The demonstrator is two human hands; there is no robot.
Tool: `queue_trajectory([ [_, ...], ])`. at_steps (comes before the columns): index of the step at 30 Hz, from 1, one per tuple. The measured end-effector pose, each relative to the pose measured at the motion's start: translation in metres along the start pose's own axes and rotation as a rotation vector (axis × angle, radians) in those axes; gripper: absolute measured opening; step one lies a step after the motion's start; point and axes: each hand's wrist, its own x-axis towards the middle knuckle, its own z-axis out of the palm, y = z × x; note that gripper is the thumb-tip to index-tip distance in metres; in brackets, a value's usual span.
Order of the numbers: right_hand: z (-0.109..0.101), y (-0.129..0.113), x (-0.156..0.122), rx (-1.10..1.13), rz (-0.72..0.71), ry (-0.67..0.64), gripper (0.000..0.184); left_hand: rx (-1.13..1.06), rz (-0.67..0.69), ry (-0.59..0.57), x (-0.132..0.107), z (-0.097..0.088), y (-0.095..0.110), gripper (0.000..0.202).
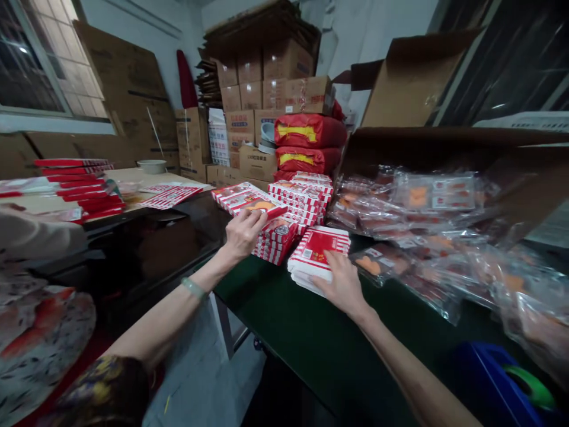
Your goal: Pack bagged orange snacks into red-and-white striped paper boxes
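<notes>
My left hand (243, 236) is closed on the near edge of a flat red-and-white striped box (249, 198), its thumb and fingers pinching it. The box is tilted over a stack of similar striped boxes (275, 240). My right hand (341, 280) grips the near right part of a pile of flat, red-and-white printed cards (316, 246). Its thumb is at the front edge and its fingers lie over the top. How many cards it grips cannot be made out. More striped boxes (300, 193) are stacked just behind.
Clear plastic packets (413, 237) heap up on the right around an open carton (427, 139). A blue tape dispenser (498, 379) sits at the lower right of the green table (284, 320). At left, another person's sleeve (40, 231) is beside a table with red-edged stacks (84, 187).
</notes>
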Motion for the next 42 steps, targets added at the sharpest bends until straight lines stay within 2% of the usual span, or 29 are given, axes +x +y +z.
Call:
queue_trajectory([
  [2,0.010,0.005,0.003,-0.373,-0.067,-0.079,0.080,-0.003,-0.053,-0.118,0.013,0.025,0.002,0.030],
  [3,0.013,0.007,0.004,-0.469,-0.060,-0.130,0.083,-0.017,-0.050,-0.149,0.019,0.036,0.005,0.029],
  [6,0.017,0.011,0.006,-0.528,-0.070,-0.232,0.073,-0.074,-0.022,-0.224,0.023,0.054,0.021,0.026],
  [8,0.017,0.012,0.003,-0.518,-0.110,-0.245,0.060,-0.108,-0.020,-0.230,0.015,0.052,0.036,0.033],
  [10,0.014,0.011,-0.003,-0.509,-0.138,-0.248,0.050,-0.192,0.018,-0.250,0.000,0.041,0.057,0.052],
  [13,0.006,0.005,-0.019,-0.488,-0.157,-0.239,0.041,-0.393,0.214,-0.476,-0.028,0.022,0.092,0.080],
  [15,-0.004,-0.002,-0.036,-0.488,-0.156,-0.225,0.040,-0.387,0.227,-0.520,-0.043,0.015,0.109,0.073],
  [16,-0.011,-0.006,-0.045,-0.485,-0.159,-0.223,0.041,-0.374,0.232,-0.493,-0.049,0.013,0.114,0.060],
  [18,-0.030,-0.010,-0.061,-0.398,-0.189,-0.264,0.050,-0.399,0.304,-0.360,-0.059,0.010,0.121,0.037],
  [21,-0.069,-0.002,-0.067,-0.087,-0.160,-0.257,0.060,-0.560,0.516,-0.106,-0.069,-0.002,0.128,0.035],
  [23,-0.092,0.014,-0.057,-0.006,0.010,-0.135,0.052,-0.650,0.609,0.002,-0.072,-0.016,0.136,0.034],
  [25,-0.107,0.035,-0.046,-0.046,0.209,-0.098,0.043,-0.696,0.665,0.042,-0.072,-0.031,0.147,0.032],
  [27,-0.112,0.054,-0.043,-0.040,0.328,-0.171,0.033,-0.726,0.693,0.077,-0.069,-0.043,0.160,0.029],
  [29,-0.113,0.067,-0.050,0.029,0.394,-0.273,0.032,-0.765,0.702,0.121,-0.070,-0.049,0.172,0.028],
  [32,-0.124,0.072,-0.067,0.174,0.465,-0.363,0.038,-0.792,0.731,0.105,-0.080,-0.050,0.184,0.031],
  [33,-0.131,0.070,-0.070,0.221,0.475,-0.366,0.038,-0.797,0.752,0.046,-0.084,-0.051,0.186,0.033],
  [35,-0.152,0.062,-0.072,0.295,0.470,-0.348,0.037,-0.836,0.796,-0.175,-0.091,-0.054,0.190,0.039],
  [37,-0.175,0.047,-0.068,0.338,0.440,-0.321,0.034,-0.973,0.726,-0.407,-0.089,-0.058,0.192,0.054],
  [38,-0.185,0.037,-0.066,0.352,0.418,-0.319,0.032,-1.067,0.595,-0.460,-0.084,-0.060,0.192,0.063],
  [40,-0.199,0.014,-0.061,0.384,0.337,-0.368,0.028,-1.242,0.191,-0.423,-0.069,-0.063,0.194,0.073],
  [41,-0.204,0.000,-0.060,0.401,0.265,-0.411,0.026,-1.310,-0.015,-0.395,-0.060,-0.064,0.196,0.073],
  [42,-0.207,-0.014,-0.059,0.412,0.176,-0.457,0.025,-1.370,-0.170,-0.419,-0.051,-0.064,0.199,0.071],
])
